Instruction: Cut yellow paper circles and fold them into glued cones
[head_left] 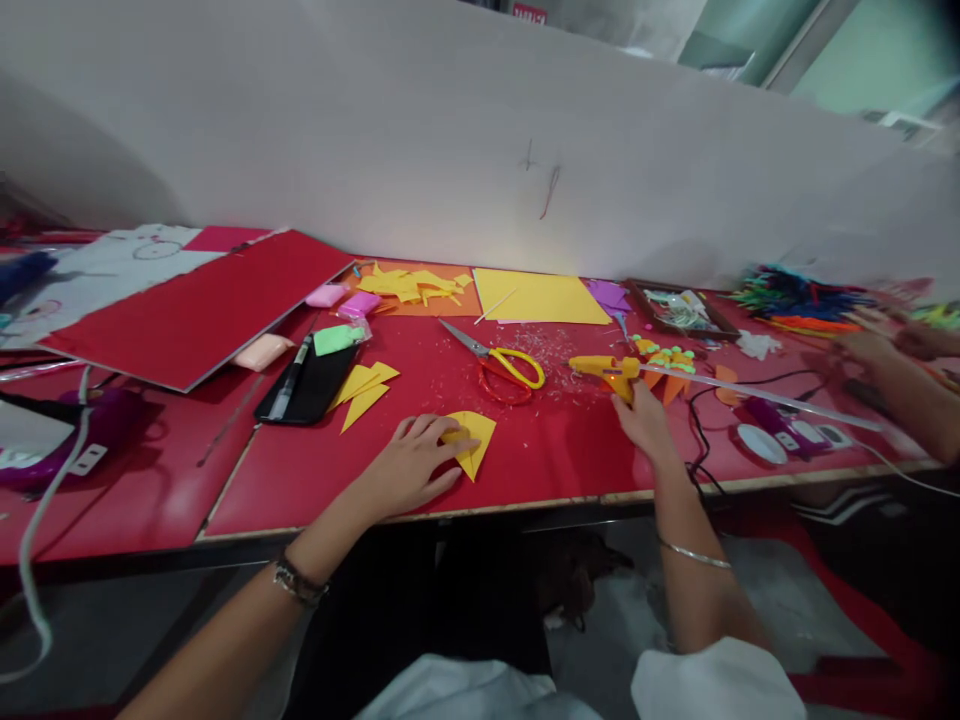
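My left hand (420, 462) lies on the red table with its fingertips on a folded yellow paper piece (474, 452), pressing it down near the front edge. The fingers are stretched out. In my right hand (643, 422) is a yellow glue gun (616, 372), gripped by its handle, nozzle pointing left. A long clear glue stick (757, 393) sticks out behind the gun to the right. Scissors (501, 362) with red and yellow handles lie partly open between my hands. More folded yellow pieces (365, 390) rest left of my left hand.
A black phone (311, 380) with a marker on it lies at left, near a large red board (210, 300). Yellow sheets (540, 297) and a dark tray (686, 308) line the wall. Cables and a purple power strip (799, 425) lie at right, near another person's arm (900, 385).
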